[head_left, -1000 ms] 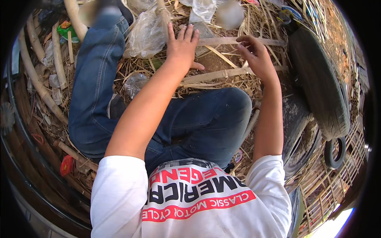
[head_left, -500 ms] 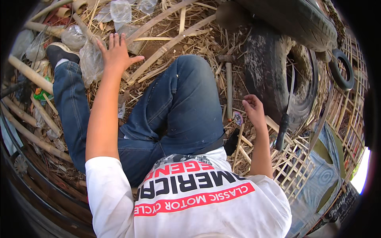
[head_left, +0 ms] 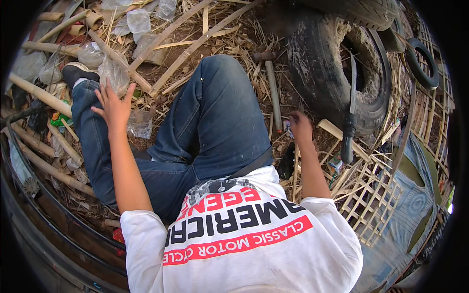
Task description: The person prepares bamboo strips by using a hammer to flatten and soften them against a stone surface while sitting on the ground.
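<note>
My left hand (head_left: 115, 108), open with its fingers spread, hovers over the blue jeans (head_left: 90, 127) on my left shin. Just beyond its fingertips lies a crumpled clear plastic bag (head_left: 113, 73). My right hand (head_left: 301, 129) hangs low beside my right knee, its fingers loosely bent and no object visible in them. Close to its left lies a hammer (head_left: 272, 95), the handle end toward me. A small shiny wrapper (head_left: 287, 129) sits between that handle and my right fingers. Farther right, a long knife (head_left: 350, 117) with a black handle leans against an old tyre (head_left: 317, 68).
Bamboo poles (head_left: 41, 93) and strips (head_left: 200, 41) cross the littered ground, with more plastic bags (head_left: 139, 22) at the far left. A woven bamboo lattice (head_left: 373, 195) and a blue cloth (head_left: 408, 200) lie at the right. A smaller tyre (head_left: 422, 63) stands beyond.
My left hand has drawn back toward me and left, from above the bamboo and plastic bag to above my shin. My right hand has shifted slightly left. The view has tilted a little.
</note>
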Available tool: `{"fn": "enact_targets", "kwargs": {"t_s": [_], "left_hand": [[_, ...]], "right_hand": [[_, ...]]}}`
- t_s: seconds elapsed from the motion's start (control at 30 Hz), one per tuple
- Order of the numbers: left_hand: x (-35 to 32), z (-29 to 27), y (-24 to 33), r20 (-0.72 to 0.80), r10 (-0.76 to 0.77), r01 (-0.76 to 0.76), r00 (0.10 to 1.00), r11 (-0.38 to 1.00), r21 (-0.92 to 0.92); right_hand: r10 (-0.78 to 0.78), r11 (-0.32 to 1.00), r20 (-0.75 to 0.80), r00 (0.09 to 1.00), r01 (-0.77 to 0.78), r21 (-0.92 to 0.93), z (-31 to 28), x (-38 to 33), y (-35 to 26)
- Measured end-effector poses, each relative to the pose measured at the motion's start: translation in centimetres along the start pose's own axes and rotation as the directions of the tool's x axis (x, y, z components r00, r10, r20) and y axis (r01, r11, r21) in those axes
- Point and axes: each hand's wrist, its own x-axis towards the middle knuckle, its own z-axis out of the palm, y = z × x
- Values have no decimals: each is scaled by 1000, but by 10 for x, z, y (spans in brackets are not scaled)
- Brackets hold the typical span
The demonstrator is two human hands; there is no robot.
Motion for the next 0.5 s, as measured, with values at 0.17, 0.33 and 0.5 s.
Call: {"fn": "enact_targets", "kwargs": {"t_s": [0.17, 0.33, 0.5], "left_hand": [[-26, 4, -52, -83, -162, 149, 983, 979, -136], [-40, 23, -97, -183, -245, 199, 952, 951, -237], [-46, 26, -101, -252, -196, 120, 948, 950, -288]], "right_hand": [[-278, 957, 67, 958, 270, 106, 16, 20, -56], [-270, 936, 115, 956, 289, -202, 44, 41, -82], [-132, 935, 103, 986, 159, -316, 49, 43, -94]]}}
